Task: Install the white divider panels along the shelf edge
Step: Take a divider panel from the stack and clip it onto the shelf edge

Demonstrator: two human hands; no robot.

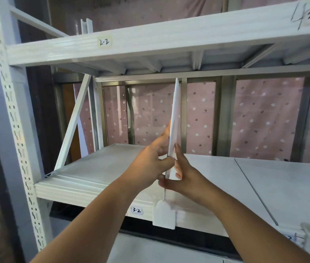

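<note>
White perforated upright (8,111) at far left; diagonal brace (74,122) rising from the shelf's (97,166) back left corner; label "2-2" (104,42) on the upper beam (150,40), label "3-2" (136,210) on the shelf's front edge. Left hand (150,164) pinching the white divider panel (174,126) from its left face, thumb and fingers closed on it. Panel standing upright, edge-on, near mid front edge, white end clip (164,215) overhanging that edge; right hand (180,177) pressed flat against its right face, thumb on its lower corner.
</note>
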